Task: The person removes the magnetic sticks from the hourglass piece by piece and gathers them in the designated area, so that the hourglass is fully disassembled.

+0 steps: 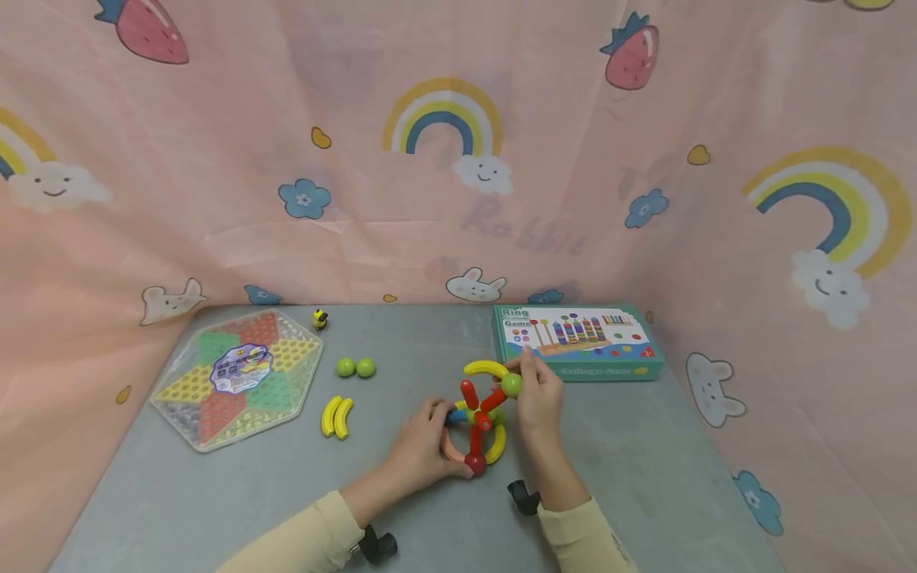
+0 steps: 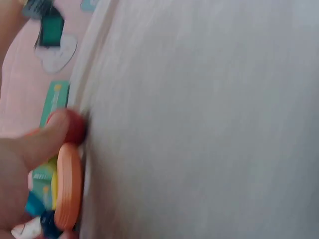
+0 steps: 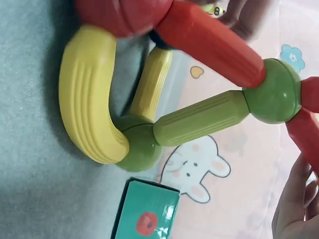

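In the head view, a frame of coloured magnetic rods and balls (image 1: 476, 434) stands on the table between both hands. My left hand (image 1: 423, 446) grips its near left side, thumb on the red ball (image 2: 75, 127) and fingers around by the curved orange rod (image 2: 69, 186). At the upper right of the frame, my right hand (image 1: 539, 402) pinches a green ball (image 1: 511, 386). A curved yellow rod (image 1: 485, 368) and a straight red rod (image 1: 494, 399) meet at that ball. Low in the right wrist view, a light green rod (image 3: 202, 117) joins two green balls.
Two curved yellow rods (image 1: 337, 418) and two green balls (image 1: 356, 367) lie left of the hands. A hexagonal star-board game (image 1: 236, 378) lies farther left, with a small bee figure (image 1: 319, 320) behind. A Ring Challenge Game box (image 1: 609, 370) sits at the back right.
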Demonstrator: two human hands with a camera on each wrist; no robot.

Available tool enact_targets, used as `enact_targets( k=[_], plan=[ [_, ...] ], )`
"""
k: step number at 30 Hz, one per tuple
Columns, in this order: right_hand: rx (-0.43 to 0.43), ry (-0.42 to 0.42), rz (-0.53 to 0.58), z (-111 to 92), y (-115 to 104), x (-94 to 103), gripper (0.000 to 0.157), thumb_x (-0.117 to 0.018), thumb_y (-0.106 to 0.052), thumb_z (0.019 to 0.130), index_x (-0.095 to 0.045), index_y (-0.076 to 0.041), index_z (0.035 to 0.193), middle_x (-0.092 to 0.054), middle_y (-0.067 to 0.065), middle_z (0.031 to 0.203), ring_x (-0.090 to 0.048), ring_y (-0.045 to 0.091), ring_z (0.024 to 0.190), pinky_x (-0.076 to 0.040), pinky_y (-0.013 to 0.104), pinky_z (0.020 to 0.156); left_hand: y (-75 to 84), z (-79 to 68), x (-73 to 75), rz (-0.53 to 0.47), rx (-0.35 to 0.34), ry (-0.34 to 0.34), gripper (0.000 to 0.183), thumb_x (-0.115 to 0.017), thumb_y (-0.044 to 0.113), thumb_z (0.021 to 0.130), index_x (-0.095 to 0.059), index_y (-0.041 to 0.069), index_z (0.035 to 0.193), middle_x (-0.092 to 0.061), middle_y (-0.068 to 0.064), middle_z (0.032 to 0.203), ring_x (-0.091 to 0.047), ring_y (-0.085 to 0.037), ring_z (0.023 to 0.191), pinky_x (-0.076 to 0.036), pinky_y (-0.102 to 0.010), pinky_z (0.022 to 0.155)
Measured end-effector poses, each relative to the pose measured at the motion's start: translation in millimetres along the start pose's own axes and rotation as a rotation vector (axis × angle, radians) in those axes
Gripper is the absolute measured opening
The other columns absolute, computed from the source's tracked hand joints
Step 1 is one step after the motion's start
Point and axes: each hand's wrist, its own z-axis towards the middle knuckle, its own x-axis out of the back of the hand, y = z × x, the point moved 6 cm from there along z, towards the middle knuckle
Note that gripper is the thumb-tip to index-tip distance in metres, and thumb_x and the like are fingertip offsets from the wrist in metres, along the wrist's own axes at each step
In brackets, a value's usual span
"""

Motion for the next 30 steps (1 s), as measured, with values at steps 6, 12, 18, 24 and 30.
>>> enact_targets(
  k=[6,12,18,24,30],
  plan=[
    [0.024,0.006,-0.107,-1,-2,-3.5,0.061,-0.05,-0.062,0.098,-0.075,-0.006,0.097,-0.07,0.009,0.09,-0.066,0.02,0.076,-0.054,0.021,0.068,4.6,-9.8,-6.9,-0.185,0.11,0.108,0.093,-0.095,0.04,0.066,-0.046,0.008,0.138,-0.034,-0.015,0.139,-0.052,-0.034,0.12,-0.048,-0.049,0.101],
    [0.051,-0.043,-0.126,-2,-1,-6.4,0.06,-0.053,-0.064,0.096,-0.073,-0.009,0.106,-0.07,0.007,0.098,-0.07,0.022,0.085,-0.055,0.02,0.073,8.3,-16.1,-12.9,-0.184,0.17,0.106,0.094,-0.096,0.03,0.066,-0.044,0.007,0.141,-0.026,-0.02,0.148,-0.052,-0.037,0.123,-0.049,-0.05,0.102],
    [0.087,-0.155,-0.073,-3,-3,-11.7,0.036,-0.055,-0.042,0.103,-0.066,-0.01,0.117,-0.072,0.008,0.109,-0.075,0.024,0.092,-0.058,0.026,0.084,11.3,-12.8,-6.1,-0.046,0.132,0.122,0.084,-0.097,0.033,0.064,-0.05,0.004,0.127,-0.041,-0.017,0.134,-0.06,-0.03,0.101,-0.055,-0.044,0.09],
    [0.061,-0.258,0.033,-4,-2,-17.1,0.028,-0.041,-0.011,0.103,-0.057,-0.008,0.125,-0.066,0.012,0.12,-0.069,0.027,0.108,-0.056,0.037,0.093,12.0,-9.2,-3.3,0.042,0.126,0.089,0.088,-0.094,0.049,0.064,-0.049,0.002,0.123,-0.048,-0.007,0.107,-0.056,-0.021,0.081,-0.053,-0.036,0.073],
    [0.071,-0.287,0.08,-4,-1,-20.1,0.026,-0.052,-0.015,0.105,-0.047,-0.007,0.129,-0.059,0.01,0.132,-0.063,0.025,0.118,-0.055,0.031,0.095,9.9,-8.2,-7.7,0.04,0.176,0.058,0.094,-0.087,0.065,0.064,-0.053,0.002,0.124,-0.046,-0.008,0.101,-0.051,-0.02,0.074,-0.05,-0.034,0.064]
  ],
)
